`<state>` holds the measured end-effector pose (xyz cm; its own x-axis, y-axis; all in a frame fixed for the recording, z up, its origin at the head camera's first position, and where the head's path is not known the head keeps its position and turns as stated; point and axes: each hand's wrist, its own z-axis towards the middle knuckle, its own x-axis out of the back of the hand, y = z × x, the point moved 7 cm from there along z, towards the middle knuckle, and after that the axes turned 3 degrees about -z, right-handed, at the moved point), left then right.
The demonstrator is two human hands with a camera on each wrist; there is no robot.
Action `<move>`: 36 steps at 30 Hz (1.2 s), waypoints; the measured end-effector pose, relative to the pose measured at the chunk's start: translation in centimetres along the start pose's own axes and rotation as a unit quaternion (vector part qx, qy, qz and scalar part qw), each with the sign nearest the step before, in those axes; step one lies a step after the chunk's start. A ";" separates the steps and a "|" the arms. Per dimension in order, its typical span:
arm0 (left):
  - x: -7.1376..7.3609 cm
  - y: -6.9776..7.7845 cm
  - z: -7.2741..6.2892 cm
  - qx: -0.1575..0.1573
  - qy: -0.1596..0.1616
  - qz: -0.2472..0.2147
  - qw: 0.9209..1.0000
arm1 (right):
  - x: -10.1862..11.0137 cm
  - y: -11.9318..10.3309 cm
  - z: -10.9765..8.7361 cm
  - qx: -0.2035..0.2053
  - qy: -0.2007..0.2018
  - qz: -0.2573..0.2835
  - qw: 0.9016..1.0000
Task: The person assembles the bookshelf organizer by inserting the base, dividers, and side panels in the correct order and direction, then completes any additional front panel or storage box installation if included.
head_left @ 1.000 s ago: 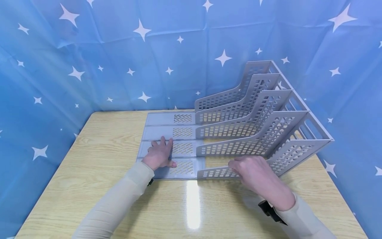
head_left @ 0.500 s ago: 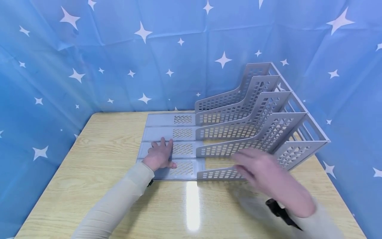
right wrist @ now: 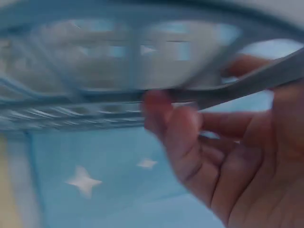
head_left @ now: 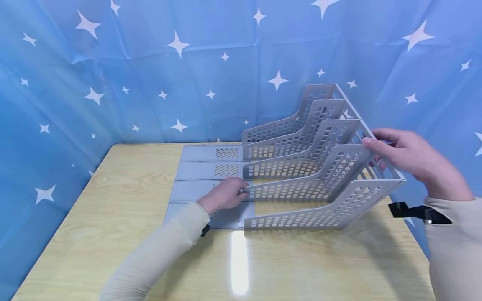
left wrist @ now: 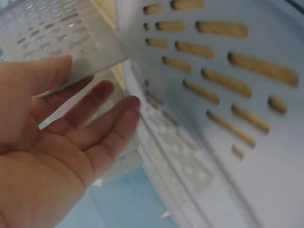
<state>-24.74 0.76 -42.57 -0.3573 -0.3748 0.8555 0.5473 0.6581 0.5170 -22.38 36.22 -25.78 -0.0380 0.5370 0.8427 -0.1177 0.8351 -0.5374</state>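
Right hand [head_left: 418, 159] lifted off the near side of the grey rack [head_left: 316, 156], I now hold its back frame [head_left: 356, 113], while my left hand [head_left: 226, 194] has shifted from its flat plates [head_left: 196, 170] to a divider [head_left: 293, 190] tip, whether gripping I cannot tell, so the rack, on the surface [head_left: 293, 259], seems braced front and back.

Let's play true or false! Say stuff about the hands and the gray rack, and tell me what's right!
1. The right hand holds the tall end of the gray rack. True.
2. The left hand is at the tall end too. False: it's at the low end of a long wall.
3. White stars are on the blue curtain. True.
4. The table is red. False: it's pale wood-colored.
5. The rack has two long walls. False: it has five.
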 end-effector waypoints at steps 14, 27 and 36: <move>-0.3 -0.3 -0.2 -0.013 -0.001 0.005 1.000 | -1.0 1.4 0.4 -0.013 -0.033 0.080 0.996; 0.4 -1.1 0.7 -0.004 -0.012 0.010 1.000 | -1.2 1.6 0.7 0.005 -0.028 0.137 0.990; 2.5 -4.8 4.4 0.079 0.063 -0.045 0.994 | -2.0 2.3 0.9 0.026 -0.049 0.223 0.973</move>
<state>-31.56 -0.44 -43.02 -0.2963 -0.5096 0.8078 0.3873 0.7090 0.5893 -23.51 36.96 -28.63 -0.1904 0.8285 0.5266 -0.1174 0.5133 -0.8501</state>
